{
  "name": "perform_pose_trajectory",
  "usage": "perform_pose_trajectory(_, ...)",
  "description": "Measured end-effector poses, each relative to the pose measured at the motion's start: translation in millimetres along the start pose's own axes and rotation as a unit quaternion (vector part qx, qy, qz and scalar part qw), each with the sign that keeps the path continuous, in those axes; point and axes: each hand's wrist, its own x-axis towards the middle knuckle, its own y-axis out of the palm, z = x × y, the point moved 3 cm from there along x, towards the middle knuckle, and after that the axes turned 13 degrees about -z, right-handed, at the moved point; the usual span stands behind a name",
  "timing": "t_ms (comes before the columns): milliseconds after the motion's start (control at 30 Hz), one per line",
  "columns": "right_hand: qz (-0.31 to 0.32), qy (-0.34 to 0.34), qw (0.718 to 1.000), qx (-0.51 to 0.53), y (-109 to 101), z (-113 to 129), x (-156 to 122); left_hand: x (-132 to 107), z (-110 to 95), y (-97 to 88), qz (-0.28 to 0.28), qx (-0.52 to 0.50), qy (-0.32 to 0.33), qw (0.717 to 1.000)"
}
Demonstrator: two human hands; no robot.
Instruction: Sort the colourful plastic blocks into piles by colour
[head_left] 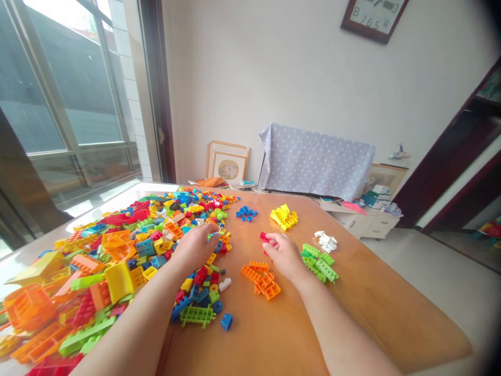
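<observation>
A big heap of mixed coloured building bricks point(117, 261) covers the left half of the wooden table point(376, 308). My left hand point(195, 246) rests on the heap's right edge, fingers curled down among the bricks; whatever it grips is hidden. My right hand point(282, 255) is closed on a small red brick point(265, 238) just above the table. Around it lie sorted groups: orange bricks point(261, 279), green bricks point(319, 262), white bricks point(326, 241), yellow bricks point(284, 216) and blue bricks point(246, 213).
Beyond the table stand a polka-dot cloth-covered object point(317, 159), framed pictures point(227, 164) against the wall and a low white cabinet point(366, 222) with clutter. A large window point(66, 104) fills the left. A clock point(373, 18) hangs high on the wall.
</observation>
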Motion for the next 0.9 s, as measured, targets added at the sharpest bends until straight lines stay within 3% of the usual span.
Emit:
perform_pose_trajectory(133,0.080,0.144,0.985,0.057,-11.5,-22.4,8.9,0.0,-2.2,-3.7,-0.011,-0.007,0.006,1.000)
perform_pose_trajectory(267,0.164,0.198,0.964,0.063,-10.2,-25.0,1.8,-1.2,-1.4,-2.8,-0.013,-0.013,0.004,1.000)
perform_pose_trajectory(400,0.131,0.198,0.969,0.061,-5.6,-28.0,2.4,-1.3,0.9,-0.8,-0.011,-0.008,-0.002,1.000)
perform_pose_trajectory(633,0.054,0.219,0.960,0.164,-1.9,-32.1,8.4,-0.7,0.1,-1.7,-0.003,0.006,0.000,1.000)
perform_pose_trajectory(900,0.100,0.244,0.936,0.235,14.3,-28.4,0.7,-1.3,0.2,-4.2,0.000,0.002,-0.010,1.000)
